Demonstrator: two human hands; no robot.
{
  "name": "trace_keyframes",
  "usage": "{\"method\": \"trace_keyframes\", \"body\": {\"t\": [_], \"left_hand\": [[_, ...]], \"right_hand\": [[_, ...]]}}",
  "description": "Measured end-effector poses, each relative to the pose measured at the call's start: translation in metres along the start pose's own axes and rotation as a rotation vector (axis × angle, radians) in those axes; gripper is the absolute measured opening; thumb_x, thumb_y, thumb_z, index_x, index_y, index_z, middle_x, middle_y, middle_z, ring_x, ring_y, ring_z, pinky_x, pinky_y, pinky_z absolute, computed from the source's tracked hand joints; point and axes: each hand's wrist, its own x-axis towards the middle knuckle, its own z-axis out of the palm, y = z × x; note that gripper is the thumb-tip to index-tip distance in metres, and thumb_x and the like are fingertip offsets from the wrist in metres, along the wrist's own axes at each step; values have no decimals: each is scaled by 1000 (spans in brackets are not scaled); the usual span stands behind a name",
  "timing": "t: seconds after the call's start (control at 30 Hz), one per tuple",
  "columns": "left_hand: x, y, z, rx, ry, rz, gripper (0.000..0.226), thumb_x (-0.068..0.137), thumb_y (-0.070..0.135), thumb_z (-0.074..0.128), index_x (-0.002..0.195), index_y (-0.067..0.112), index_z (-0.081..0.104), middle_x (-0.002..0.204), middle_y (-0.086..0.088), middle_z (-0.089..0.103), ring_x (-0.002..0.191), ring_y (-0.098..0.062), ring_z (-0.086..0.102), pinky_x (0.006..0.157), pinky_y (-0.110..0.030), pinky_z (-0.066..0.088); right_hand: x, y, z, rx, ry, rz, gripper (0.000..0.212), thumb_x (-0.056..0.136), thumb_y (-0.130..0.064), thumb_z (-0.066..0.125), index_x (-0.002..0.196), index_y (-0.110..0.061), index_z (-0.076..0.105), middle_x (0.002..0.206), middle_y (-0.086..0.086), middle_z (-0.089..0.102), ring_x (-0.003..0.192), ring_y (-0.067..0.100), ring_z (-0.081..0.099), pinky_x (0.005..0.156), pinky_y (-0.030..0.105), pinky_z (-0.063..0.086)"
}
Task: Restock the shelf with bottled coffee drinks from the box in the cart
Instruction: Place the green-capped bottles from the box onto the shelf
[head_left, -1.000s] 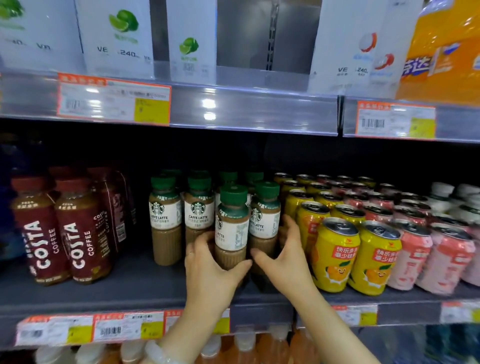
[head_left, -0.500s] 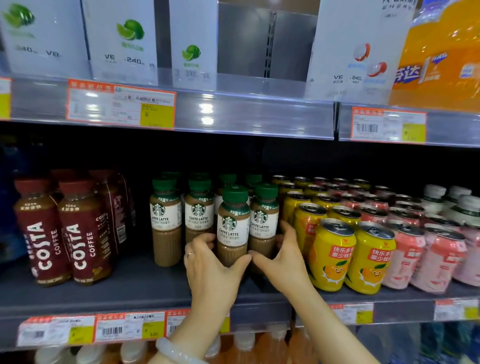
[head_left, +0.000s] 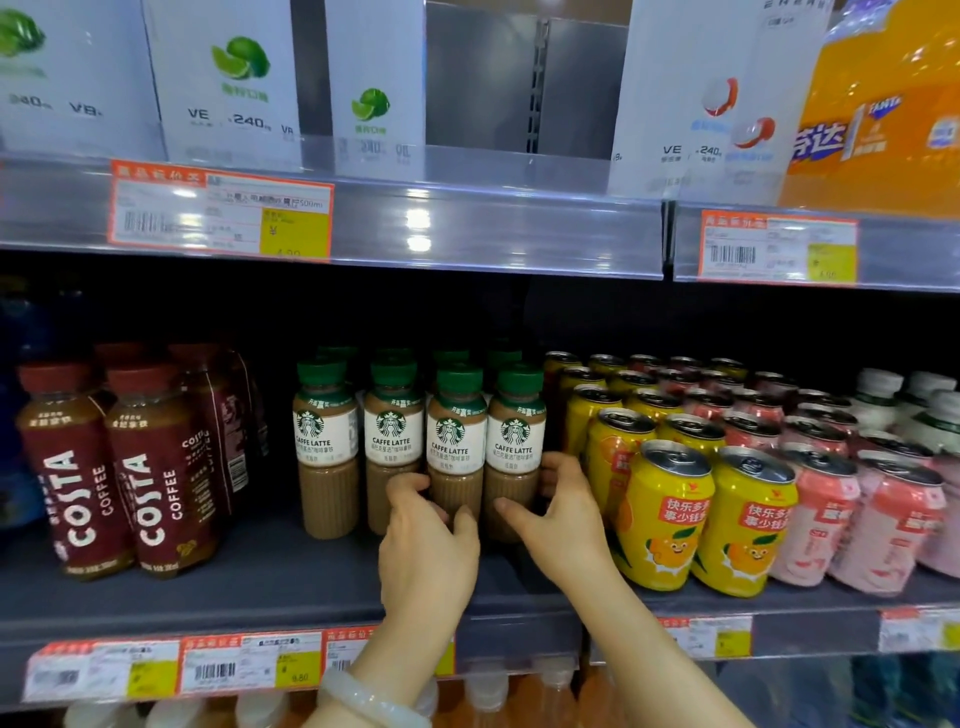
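Here: left hand (head_left: 426, 551) & right hand (head_left: 558, 512) fingers wrapped round two green-capped, white-labelled tan latte bottles (head_left: 457, 441), upright on shelf (head_left: 260, 587).

rear latte bottles (head_left: 449, 358) – in shadow | lower-shelf bottles (head_left: 485, 691) – cut off

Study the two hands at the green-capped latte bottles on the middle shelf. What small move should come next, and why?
Probably ease both bottles straight back, then let go. The left hand wraps the third latte bottle and the right hand the fourth latte bottle; both stand upright, labels forward, slightly ahead of the two latte bottles on their left, so a short push would level the front row.
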Motion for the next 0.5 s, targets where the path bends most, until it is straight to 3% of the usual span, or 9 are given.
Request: {"method": "trace_keyframes", "body": {"t": [0.2, 0.5], "left_hand": [[2, -2, 2, 25, 0, 11, 20, 89, 23, 57, 99, 23, 40, 86, 6, 59, 93, -24, 60, 72, -28, 38], [1, -6, 3, 56, -3, 79, 26, 88, 27, 59, 109, 23, 44, 79, 18, 52, 88, -18, 57, 72, -28, 39]], "right_hand": [[5, 0, 4, -11, 19, 3, 60, 75, -19, 77, 126, -16, 45, 123, 3, 53, 113, 17, 51, 89, 24, 43], [5, 1, 7, -18, 35, -12, 62, 76, -19, 75, 129, -14, 43, 125, 5, 53, 114, 19, 51, 92, 28, 44]]}}
